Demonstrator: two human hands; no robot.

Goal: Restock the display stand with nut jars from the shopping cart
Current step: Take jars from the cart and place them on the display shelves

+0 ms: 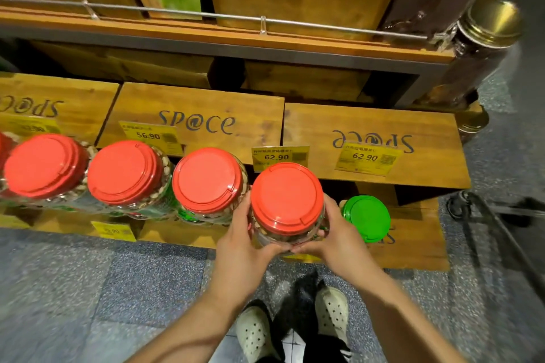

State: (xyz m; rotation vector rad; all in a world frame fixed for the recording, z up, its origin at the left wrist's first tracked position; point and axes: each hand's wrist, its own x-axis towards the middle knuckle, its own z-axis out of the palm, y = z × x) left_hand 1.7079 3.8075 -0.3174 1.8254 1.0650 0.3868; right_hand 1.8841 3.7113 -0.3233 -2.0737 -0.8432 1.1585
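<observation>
Now both hands, left hand [241, 240] and right hand [339, 240], clasp a red-lidded jar [287, 196] between neighbouring jar [208, 180] and green-lidded jar [367, 216].

The leftmost red lid [3, 150] is cut off by the frame edge, the held jar [287, 233] is largely hidden beneath its lid, and price tag [113, 230] print is blurred.

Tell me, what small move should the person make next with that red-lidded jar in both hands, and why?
Probably lower the jar straight down onto the wooden stand and let go. The left hand and right hand grip its sides, and it already lines up with the row of red-lidded jars, in the gap before the green-lidded jar. Whether it already rests on the stand cannot be told.
</observation>
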